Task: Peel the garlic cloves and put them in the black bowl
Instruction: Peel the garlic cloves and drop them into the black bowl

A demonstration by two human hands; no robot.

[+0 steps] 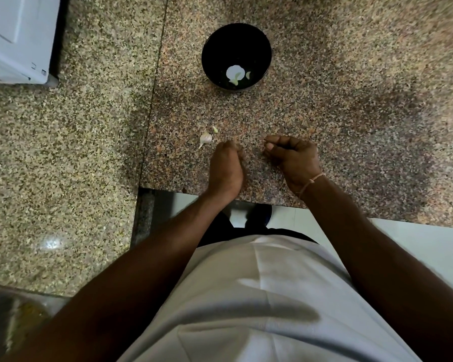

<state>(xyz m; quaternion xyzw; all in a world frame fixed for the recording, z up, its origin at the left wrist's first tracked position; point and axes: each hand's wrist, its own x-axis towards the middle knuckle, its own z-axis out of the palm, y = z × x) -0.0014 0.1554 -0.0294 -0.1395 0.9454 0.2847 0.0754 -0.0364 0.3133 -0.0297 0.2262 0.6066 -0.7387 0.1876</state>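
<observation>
The black bowl (262, 40) stands on the granite counter ahead of me, with a few peeled pale cloves (235, 80) in its bottom. A garlic piece still in its skin (206, 138) and a small loose clove (215, 129) lie just left of my left hand. My left hand (226, 167) is curled with its back up, and a pale bit of a garlic clove shows at its fingertips. To its right, apart from it, my right hand (292, 156) has its fingers curled, and thumb and forefinger pinch a thin sliver of peel.
A white appliance (16, 37) stands at the far left of the counter. A seam (154, 82) runs between the two granite slabs. The counter's front edge (194, 190) lies just under my wrists. Something metallic and blurred (8, 317) sits at the bottom left.
</observation>
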